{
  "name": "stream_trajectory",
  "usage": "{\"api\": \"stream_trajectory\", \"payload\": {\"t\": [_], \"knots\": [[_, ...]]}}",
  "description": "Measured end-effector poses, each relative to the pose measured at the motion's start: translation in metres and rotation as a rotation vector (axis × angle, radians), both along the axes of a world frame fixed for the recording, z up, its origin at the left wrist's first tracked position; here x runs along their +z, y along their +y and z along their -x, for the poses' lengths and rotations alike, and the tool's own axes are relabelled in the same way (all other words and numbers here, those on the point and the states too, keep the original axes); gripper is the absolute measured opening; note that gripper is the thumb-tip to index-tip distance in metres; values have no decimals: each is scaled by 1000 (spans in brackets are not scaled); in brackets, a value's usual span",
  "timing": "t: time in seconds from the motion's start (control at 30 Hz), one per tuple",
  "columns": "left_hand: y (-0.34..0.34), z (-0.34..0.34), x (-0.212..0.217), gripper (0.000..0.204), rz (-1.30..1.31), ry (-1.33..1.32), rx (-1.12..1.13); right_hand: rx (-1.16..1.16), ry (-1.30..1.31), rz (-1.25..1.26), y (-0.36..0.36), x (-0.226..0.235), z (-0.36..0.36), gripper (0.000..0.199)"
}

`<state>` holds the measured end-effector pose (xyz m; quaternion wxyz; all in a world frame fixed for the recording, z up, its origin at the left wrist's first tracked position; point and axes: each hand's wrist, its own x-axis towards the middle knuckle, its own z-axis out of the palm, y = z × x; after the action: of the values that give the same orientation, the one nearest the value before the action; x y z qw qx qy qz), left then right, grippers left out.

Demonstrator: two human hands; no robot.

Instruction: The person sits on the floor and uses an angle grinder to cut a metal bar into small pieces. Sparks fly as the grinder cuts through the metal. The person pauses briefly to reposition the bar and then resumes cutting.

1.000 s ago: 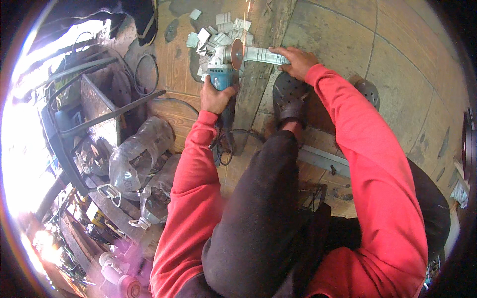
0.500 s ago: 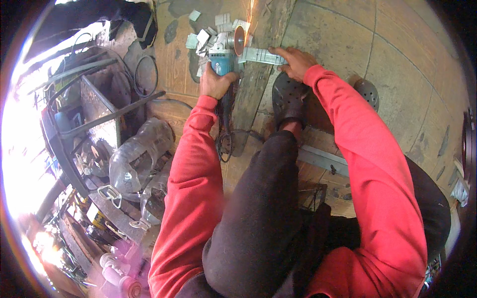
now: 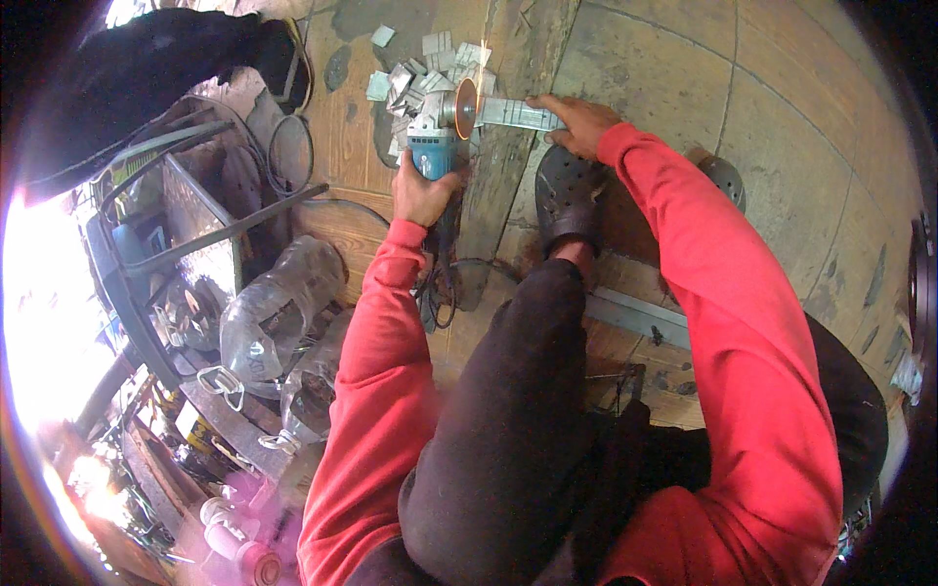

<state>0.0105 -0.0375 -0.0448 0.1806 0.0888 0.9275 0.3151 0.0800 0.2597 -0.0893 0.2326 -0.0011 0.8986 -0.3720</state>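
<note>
My left hand [image 3: 425,198] is wrapped round the blue body of an angle grinder [image 3: 433,156], whose orange-brown cutting disc [image 3: 466,108] stands upright at the left end of a flat metal bar [image 3: 518,113]. Whether disc and metal touch cannot be made out. The bar lies across a worn wooden plank [image 3: 496,181]. My right hand [image 3: 583,127] grips its right end, thumb and fingers closed on it, just above the dark clog [image 3: 568,193] on my foot. Beyond and beside the grinder's head lies a pile of small cut metal pieces [image 3: 439,61].
The grinder's black cable [image 3: 445,283] hangs in loops below my left hand. On the left are a metal frame [image 3: 230,227], large clear plastic bottles [image 3: 278,303] and crowded tools. A long metal bar [image 3: 635,314] lies behind my foot, with a second clog [image 3: 723,181] to the right.
The grinder has come a little toward me, its disc lower along the bar's end. The bright orange spark stream has shrunk to a faint streak. My right hand has hardly moved.
</note>
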Motion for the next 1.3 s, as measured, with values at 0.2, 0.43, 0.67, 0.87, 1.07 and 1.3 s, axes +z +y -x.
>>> {"api": "stream_trajectory", "payload": {"t": [0.2, 0.43, 0.67, 0.87, 1.07, 1.3], "knots": [[4, -5, 13, 67, 74, -21, 22, -6, 86, 17, -1, -2, -2, 60], [18, 14, 6, 69, 152, 0, -11, 4, 95, -35, -3, -3, -3, 60], [20, 30, 4, 68, 172, 7, -70, 5, 55, -49, -4, -6, -2, 60], [15, 14, 11, 66, 139, 14, -44, 30, 36, -61, -2, -2, 0, 59], [8, 4, 16, 66, 138, 0, -27, 52, 16, -72, -2, 3, 2, 58], [2, -3, 10, 70, 101, 46, -29, 51, 49, -106, -3, -2, 2, 59]]}}
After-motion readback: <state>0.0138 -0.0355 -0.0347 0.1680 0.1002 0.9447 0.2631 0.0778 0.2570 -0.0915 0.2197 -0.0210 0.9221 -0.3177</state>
